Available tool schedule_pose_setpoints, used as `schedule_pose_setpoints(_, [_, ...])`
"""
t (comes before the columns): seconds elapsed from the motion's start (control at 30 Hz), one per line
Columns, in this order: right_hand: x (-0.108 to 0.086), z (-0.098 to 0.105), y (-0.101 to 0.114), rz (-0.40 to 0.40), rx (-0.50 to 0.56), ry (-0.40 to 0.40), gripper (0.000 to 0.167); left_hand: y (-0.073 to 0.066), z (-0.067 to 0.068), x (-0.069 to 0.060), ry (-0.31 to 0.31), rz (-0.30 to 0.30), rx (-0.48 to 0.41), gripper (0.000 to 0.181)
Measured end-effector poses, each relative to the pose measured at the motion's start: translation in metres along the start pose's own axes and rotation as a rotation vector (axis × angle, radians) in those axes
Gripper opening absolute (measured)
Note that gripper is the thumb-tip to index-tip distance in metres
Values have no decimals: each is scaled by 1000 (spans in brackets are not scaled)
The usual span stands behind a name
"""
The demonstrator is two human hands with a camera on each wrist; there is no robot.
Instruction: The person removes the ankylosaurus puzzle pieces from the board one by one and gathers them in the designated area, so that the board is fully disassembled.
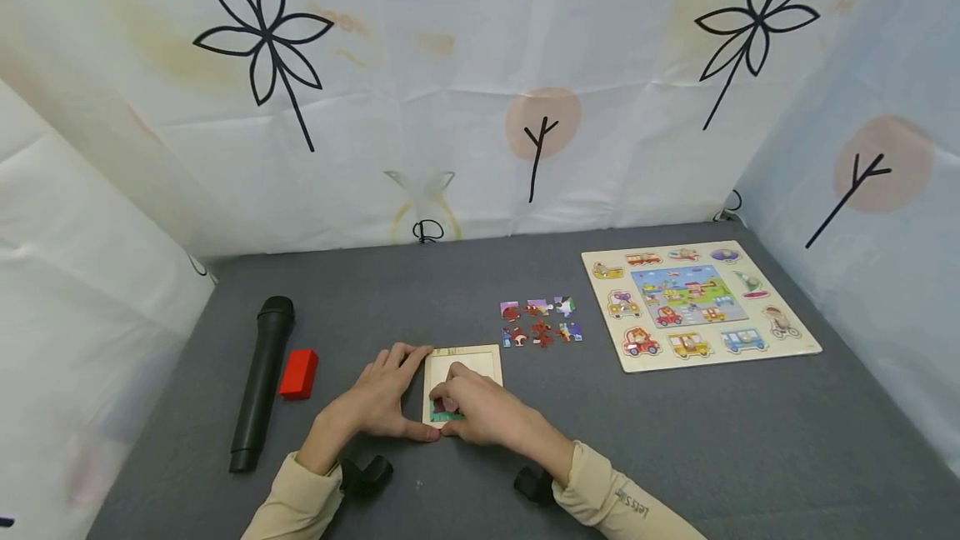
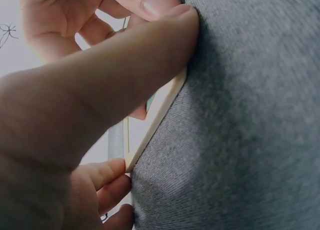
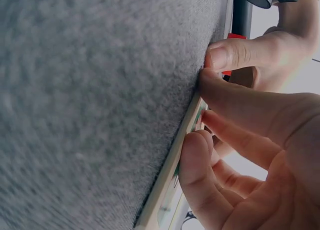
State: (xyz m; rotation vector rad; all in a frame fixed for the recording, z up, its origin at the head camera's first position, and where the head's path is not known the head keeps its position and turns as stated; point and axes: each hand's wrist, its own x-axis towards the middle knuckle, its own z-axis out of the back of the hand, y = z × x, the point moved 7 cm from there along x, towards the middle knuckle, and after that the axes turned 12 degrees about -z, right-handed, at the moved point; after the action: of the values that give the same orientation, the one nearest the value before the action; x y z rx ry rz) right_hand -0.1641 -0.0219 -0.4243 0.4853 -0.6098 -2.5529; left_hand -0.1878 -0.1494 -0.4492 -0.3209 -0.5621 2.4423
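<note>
A small wooden puzzle tray (image 1: 487,360) lies on the table with a few pieces (image 1: 444,412) in its near left part. My left hand (image 1: 384,394) holds the tray along its left side, index fingertip at the far corner and thumb at the near edge. In the left wrist view, the thumb covers much of the tray (image 2: 155,112). My right hand (image 1: 483,408) reaches over the tray, bent fingers touching the pieces and thumb against the near edge beside the left thumb. The fingers hide whether they pinch a piece. Loose jigsaw pieces (image 1: 541,332) lie in two rows beyond the tray.
A large wooden picture board (image 1: 609,348) with vehicle pieces lies at the right. On the left are a black microphone (image 1: 260,386) and a red block (image 1: 298,374). White printed cloth (image 1: 465,65) hangs behind the grey table (image 1: 675,448).
</note>
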Motion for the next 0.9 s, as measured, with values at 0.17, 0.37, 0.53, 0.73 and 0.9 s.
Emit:
schedule_pose_setpoints(0.17, [-1, 0, 1, 9, 6, -16, 35, -1, 1, 0, -2, 3, -1, 117])
schedule_pose_setpoints(0.37, [-2, 1, 1, 10, 9, -43, 38, 0, 1, 1, 0, 8, -3, 117])
schedule_pose_setpoints(0.53, [-3, 2, 1, 25, 28, -65, 39, 0, 1, 1, 9, 19, -1, 117])
schedule_pose_setpoints(0.73, [-4, 4, -1, 45, 56, -87, 37, -1, 1, 1, 12, 24, -7, 117])
schedule_pose_setpoints(0.9, [-4, 6, 0, 55, 55, -96, 34, -2, 1, 2, 13, 26, -6, 116])
